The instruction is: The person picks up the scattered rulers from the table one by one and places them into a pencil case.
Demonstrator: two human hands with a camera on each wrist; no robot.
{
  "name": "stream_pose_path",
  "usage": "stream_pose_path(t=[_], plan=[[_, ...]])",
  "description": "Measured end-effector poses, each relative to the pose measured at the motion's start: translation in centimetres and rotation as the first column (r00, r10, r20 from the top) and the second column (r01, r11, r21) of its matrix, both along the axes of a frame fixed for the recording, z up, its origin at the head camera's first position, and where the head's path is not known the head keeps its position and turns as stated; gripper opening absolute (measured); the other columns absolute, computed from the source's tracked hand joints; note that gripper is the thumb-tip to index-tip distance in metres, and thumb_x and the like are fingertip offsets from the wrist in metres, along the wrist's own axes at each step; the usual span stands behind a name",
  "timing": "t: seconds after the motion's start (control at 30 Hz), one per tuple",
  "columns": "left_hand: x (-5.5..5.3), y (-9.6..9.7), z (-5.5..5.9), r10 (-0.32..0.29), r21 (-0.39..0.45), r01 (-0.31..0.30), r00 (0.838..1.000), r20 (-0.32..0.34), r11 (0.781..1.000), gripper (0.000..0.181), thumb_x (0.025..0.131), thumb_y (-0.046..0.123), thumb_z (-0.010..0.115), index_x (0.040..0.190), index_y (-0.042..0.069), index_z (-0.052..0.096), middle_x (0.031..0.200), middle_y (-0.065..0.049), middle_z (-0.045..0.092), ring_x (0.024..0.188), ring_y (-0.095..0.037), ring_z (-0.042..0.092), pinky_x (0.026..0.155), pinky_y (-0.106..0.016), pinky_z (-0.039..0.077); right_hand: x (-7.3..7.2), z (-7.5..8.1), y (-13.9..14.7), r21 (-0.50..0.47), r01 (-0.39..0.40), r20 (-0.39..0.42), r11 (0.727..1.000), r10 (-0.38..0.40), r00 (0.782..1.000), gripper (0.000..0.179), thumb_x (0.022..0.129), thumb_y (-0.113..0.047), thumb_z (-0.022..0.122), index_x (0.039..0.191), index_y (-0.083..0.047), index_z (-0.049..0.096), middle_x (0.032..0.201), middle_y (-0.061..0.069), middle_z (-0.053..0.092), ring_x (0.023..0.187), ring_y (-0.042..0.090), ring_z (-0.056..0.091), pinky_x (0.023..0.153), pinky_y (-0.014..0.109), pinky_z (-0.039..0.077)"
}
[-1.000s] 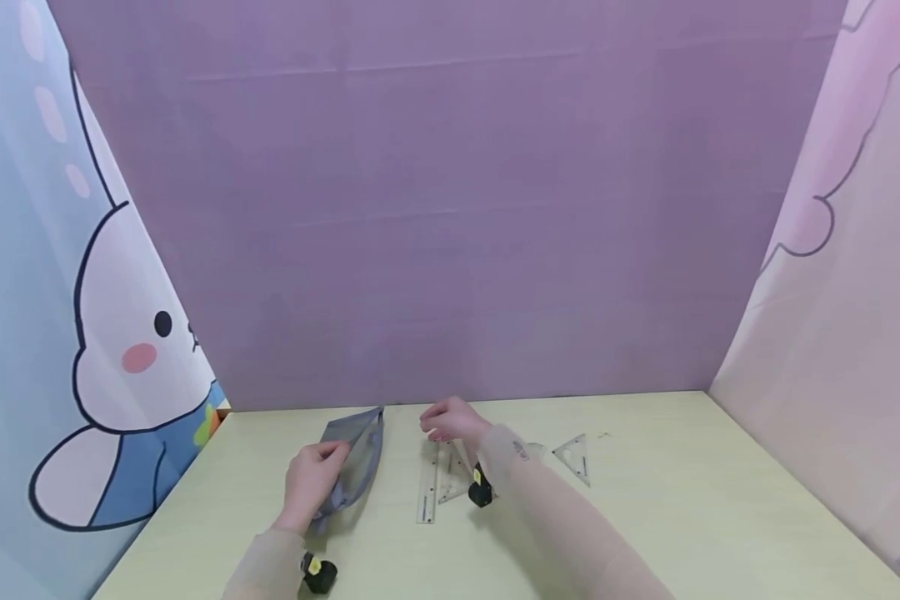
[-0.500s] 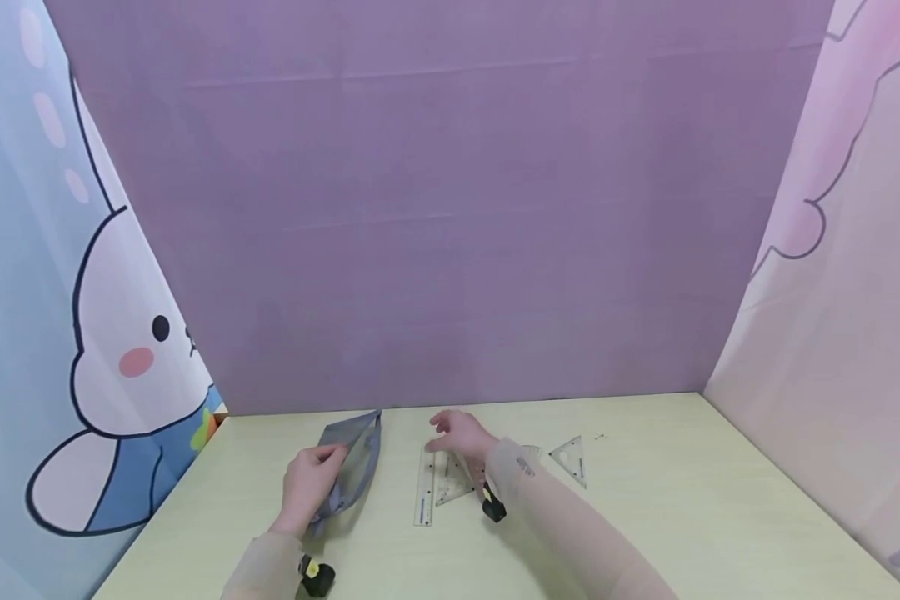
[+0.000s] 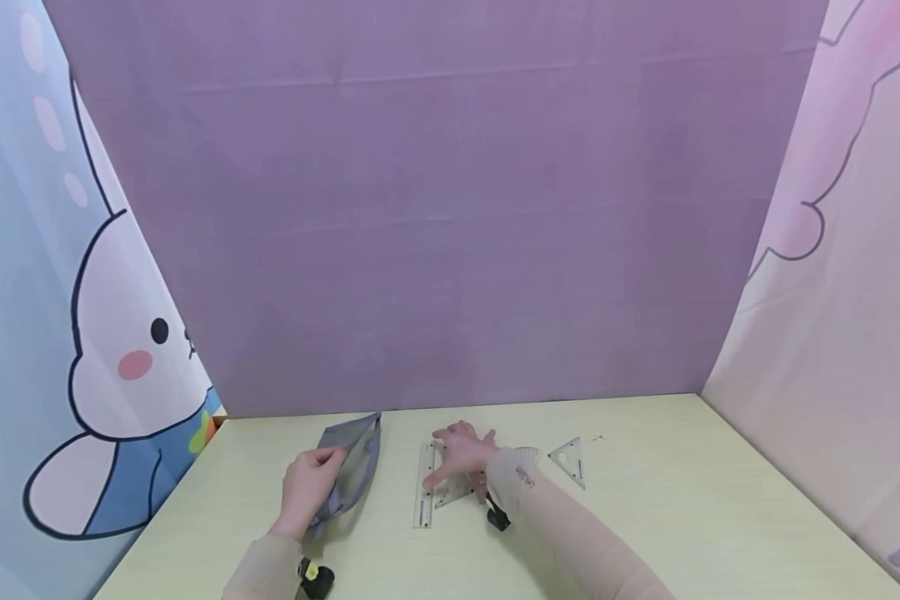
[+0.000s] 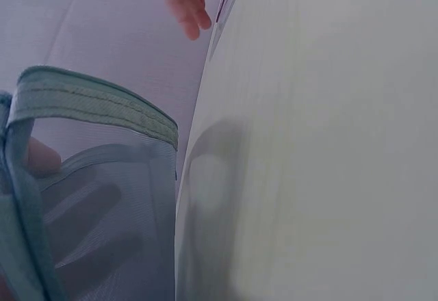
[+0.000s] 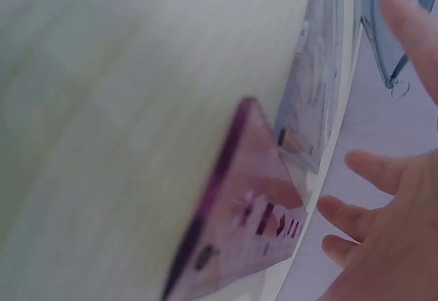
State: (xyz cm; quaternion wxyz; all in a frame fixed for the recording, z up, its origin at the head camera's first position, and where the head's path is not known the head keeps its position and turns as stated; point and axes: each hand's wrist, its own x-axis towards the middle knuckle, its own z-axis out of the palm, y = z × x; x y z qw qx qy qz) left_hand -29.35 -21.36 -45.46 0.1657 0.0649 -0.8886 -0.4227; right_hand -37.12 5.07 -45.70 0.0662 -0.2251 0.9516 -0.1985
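Note:
A grey-blue mesh zip pouch [image 3: 345, 432] stands tilted on the table at left, its mouth gaping to the right. The left hand [image 3: 307, 487] pinches its upper edge; in the left wrist view fingers show dark through the mesh below the teal trim [image 4: 96, 102]. Over a clear ruler [image 3: 423, 508] and a clear set square [image 3: 450, 493] the right hand [image 3: 461, 457] spreads its fingers, thumb across the ruler. The right wrist view has these spread fingers [image 5: 356, 219] apart from a pink-edged transparent piece [image 5: 267, 212] and a clear piece [image 5: 308, 89] beyond it.
A smaller clear triangle [image 3: 576, 468] lies to the right of the right forearm, with a rounded clear piece like a protractor [image 3: 528, 451] partly behind the sleeve. The pale table [image 3: 675, 500] ends at a purple backdrop [image 3: 450, 250].
The right hand has come down and nearer from the far end of the ruler, its fingers opening wide over the ruler and set square. The left hand and pouch stay put.

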Motion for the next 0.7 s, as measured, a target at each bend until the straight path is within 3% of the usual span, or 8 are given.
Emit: stream_pose_path(t=[0.3, 0.7], plan=[[0.0, -0.2, -0.2, 0.001, 0.0, -0.001, 1.0, 0.0, 1.0, 0.029, 0.091, 0.027, 0.06, 0.108, 0.007, 0.074, 0.099, -0.007, 0.072, 0.071, -0.015, 0.054, 0.067, -0.032, 0.042, -0.2, -0.4, -0.1, 0.175, -0.033, -0.007, 0.984, 0.035, 0.999, 0.11, 0.059, -0.073, 0.075, 0.147, -0.019, 0.041, 0.153, 0.009, 0.031, 0.144, 0.034, 0.014, 0.098, 0.077, 0.003], [-0.2, -0.2, -0.3, -0.016, 0.029, 0.015, 0.999, 0.032, 0.999, 0.031, 0.093, 0.027, 0.058, 0.111, 0.005, 0.072, 0.075, -0.004, 0.066, 0.059, -0.015, 0.046, 0.055, -0.031, 0.037, -0.5, -1.1, -0.7, 0.236, -0.021, -0.022, 0.972, 0.027, 0.999, 0.116, 0.053, -0.074, 0.078, 0.147, -0.018, 0.041, 0.153, 0.009, 0.031, 0.144, 0.032, 0.014, 0.098, 0.076, 0.002]])
